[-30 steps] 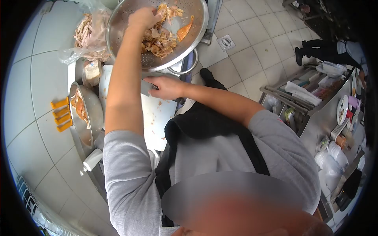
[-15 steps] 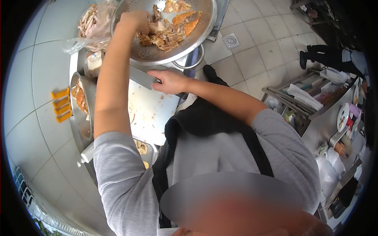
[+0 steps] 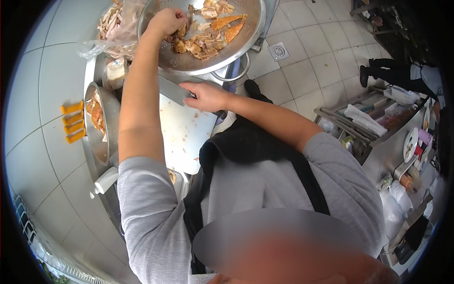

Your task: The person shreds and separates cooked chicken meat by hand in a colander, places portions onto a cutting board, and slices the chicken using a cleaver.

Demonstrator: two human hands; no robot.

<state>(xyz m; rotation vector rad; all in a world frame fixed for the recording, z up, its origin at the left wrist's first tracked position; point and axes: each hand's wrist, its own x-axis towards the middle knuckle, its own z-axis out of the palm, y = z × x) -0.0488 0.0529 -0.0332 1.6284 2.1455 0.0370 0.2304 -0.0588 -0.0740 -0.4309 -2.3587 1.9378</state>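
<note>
My left hand (image 3: 168,21) is over the left part of a steel colander (image 3: 257,26), its fingers curled together. What they hold, if anything, is hidden. Torn pieces of cooked meat (image 3: 203,46) and orange-brown skin (image 3: 234,31) lie in the colander, close to those fingers. In my right hand (image 3: 208,96) is a cleaver (image 3: 174,91), gripped where the handle meets the blade. Its broad blade points left, over the upper end of a white cutting board (image 3: 184,128) scattered with small meat scraps.
A steel bowl (image 3: 112,118) with browned meat stands left of the board. A plastic bag (image 3: 127,28) of pale strips lies beyond it. Orange clips (image 3: 73,120) line the tiled wall. A white bottle (image 3: 106,181) lies nearby. Another person (image 3: 402,71) stands at the far right.
My left hand has risen slightly from the meat pile toward the colander's far side, and its fingers now show. My right hand keeps its grip on the cleaver, nearly still.
</note>
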